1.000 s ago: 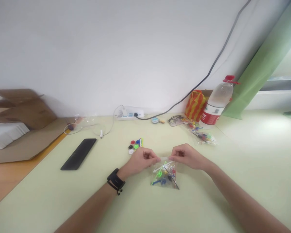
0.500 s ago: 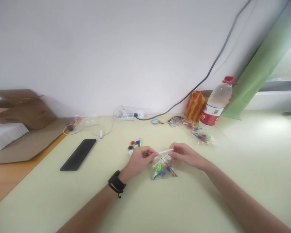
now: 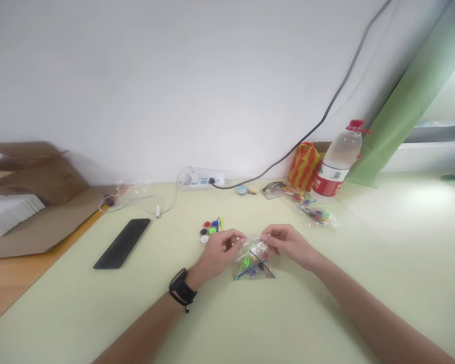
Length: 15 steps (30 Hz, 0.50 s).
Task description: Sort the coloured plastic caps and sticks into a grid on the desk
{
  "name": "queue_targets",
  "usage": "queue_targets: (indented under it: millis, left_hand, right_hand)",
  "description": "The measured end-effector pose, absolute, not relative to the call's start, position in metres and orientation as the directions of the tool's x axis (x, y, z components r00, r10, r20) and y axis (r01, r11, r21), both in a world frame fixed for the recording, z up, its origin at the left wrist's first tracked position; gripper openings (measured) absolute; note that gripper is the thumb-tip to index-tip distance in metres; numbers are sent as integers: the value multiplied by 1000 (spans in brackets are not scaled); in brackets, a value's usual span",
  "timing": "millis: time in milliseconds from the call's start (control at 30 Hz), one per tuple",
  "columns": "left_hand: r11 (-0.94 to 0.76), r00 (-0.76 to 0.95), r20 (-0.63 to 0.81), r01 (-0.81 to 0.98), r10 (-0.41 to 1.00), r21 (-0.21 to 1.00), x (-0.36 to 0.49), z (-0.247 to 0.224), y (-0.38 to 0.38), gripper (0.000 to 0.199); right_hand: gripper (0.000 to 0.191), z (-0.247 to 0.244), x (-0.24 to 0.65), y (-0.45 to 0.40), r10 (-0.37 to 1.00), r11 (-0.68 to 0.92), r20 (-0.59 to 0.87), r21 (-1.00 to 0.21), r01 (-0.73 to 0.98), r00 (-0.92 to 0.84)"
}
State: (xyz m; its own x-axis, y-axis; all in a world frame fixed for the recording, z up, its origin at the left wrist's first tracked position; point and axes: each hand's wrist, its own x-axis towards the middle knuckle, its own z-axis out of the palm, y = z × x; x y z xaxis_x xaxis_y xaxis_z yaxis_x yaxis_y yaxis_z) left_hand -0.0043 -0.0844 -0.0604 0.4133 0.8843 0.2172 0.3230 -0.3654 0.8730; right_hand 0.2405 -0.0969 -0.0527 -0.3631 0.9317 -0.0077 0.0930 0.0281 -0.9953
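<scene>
A small clear plastic bag [image 3: 253,270] hangs between my two hands, its lower edge on or just above the table. Green, blue, red and black small plastic parts and thin sticks show through it. My left hand [image 3: 222,251], with a black watch on its wrist, pinches the bag's top left corner. At the top right, the thumb and fingers of my right hand [image 3: 286,242] pinch the bag's edge. Just beyond my left hand lie several round coloured pieces [image 3: 205,231] beside a few thin coloured sticks [image 3: 220,223].
A black flat slab [image 3: 122,243] lies on the left. At the back are a power strip [image 3: 202,181], a tape-like roll [image 3: 242,189], eyeglasses [image 3: 273,189] and another filled bag [image 3: 318,216]. A large water bottle [image 3: 335,162] stands right; a cardboard box [image 3: 53,174] is far left.
My right hand has shifted slightly left, closer to my left hand. The bag's top edge, a straight white strip before, is now slacker and its upper part more crumpled.
</scene>
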Motion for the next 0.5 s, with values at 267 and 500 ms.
queue_targets:
  millis: [267,500]
  left_hand:
    - [-324,480,186,222,857,920,-1,-60,-86,23]
    - [-119,485,23,169,874,978,-5,-56,-82,29]
  right_hand:
    - [35,-58,236,-98,940,31,8,-998,63,-341]
    - [33,-57,233,-100,940,29,4,-997,69,-340]
